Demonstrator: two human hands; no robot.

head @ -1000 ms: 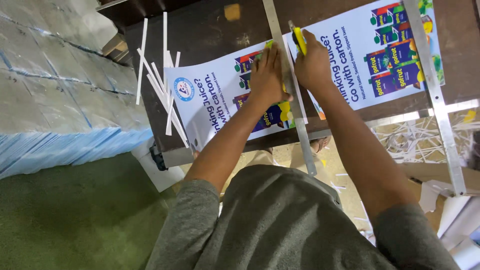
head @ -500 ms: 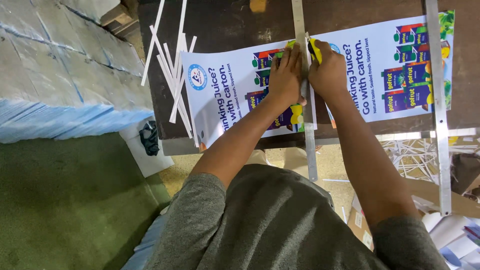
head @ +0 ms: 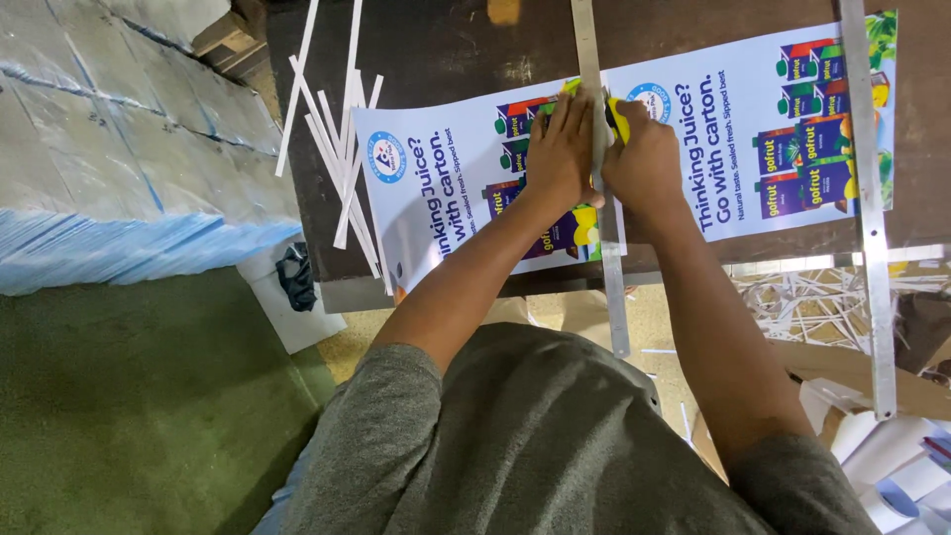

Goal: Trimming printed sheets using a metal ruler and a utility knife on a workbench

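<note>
Both hands have drawn nearer along the metal ruler (head: 606, 267): left hand (head: 561, 149) flat, pinning it on the printed sheet (head: 684, 139), right hand (head: 646, 163) fisted around a yellow cutter (head: 618, 117); ruler slip risks a crooked cut.

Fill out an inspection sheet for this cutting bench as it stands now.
Surface: dark brown wooden table, scuffed.
Job's things: printed white poster sheet with juice-carton pictures lies flat; long metal straightedge lies across it.
Clutter: thin white paper offcut strips lie left of the sheet.
Hands: left hand presses flat beside the straightedge; right hand grips a yellow-handled cutter against its edge.
Cables: nothing seen.
Surroundings: second metal straightedge at right; wrapped blue-white stacks at left; paper trimmings below the table edge; green floor.
</note>
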